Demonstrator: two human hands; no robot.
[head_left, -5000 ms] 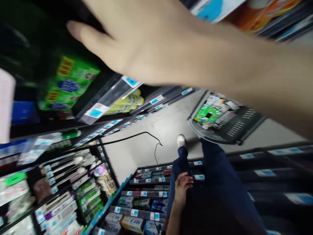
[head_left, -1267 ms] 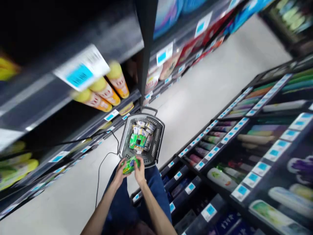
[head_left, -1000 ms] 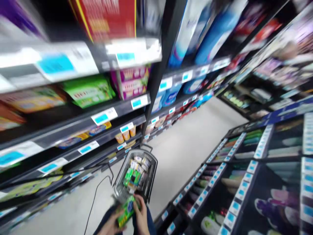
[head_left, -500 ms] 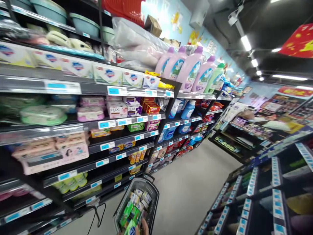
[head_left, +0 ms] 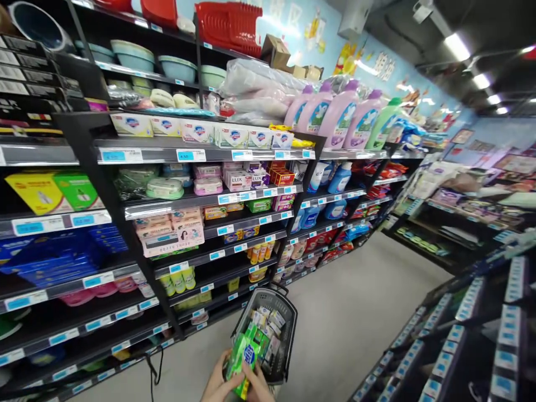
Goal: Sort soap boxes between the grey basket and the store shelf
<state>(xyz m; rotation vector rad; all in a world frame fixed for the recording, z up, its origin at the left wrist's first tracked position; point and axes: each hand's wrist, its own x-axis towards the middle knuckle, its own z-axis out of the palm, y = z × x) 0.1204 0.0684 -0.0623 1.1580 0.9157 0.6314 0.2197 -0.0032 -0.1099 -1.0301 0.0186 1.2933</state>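
At the bottom of the view, both my hands are on a bright green packet with a round blue-and-white emblem. My left hand grips its left side, and my right hand holds its lower right, thumb across the front. What is inside the packet cannot be seen. Just beyond and below it stands a dark grey shopping basket, with several small white boxes and green packs inside. The packet hides the basket's near left part.
Tall shelves run along the left, carrying white soap boxes, pink detergent bottles and blue bottles. A dark rack borders the right. Grey floor lies between. A black hook with a cable juts out at lower left.
The view has turned left, showing more shelving there. Both my hands now show around the green packet, raised above the basket; before, only fingers showed beside it at the basket's near end.
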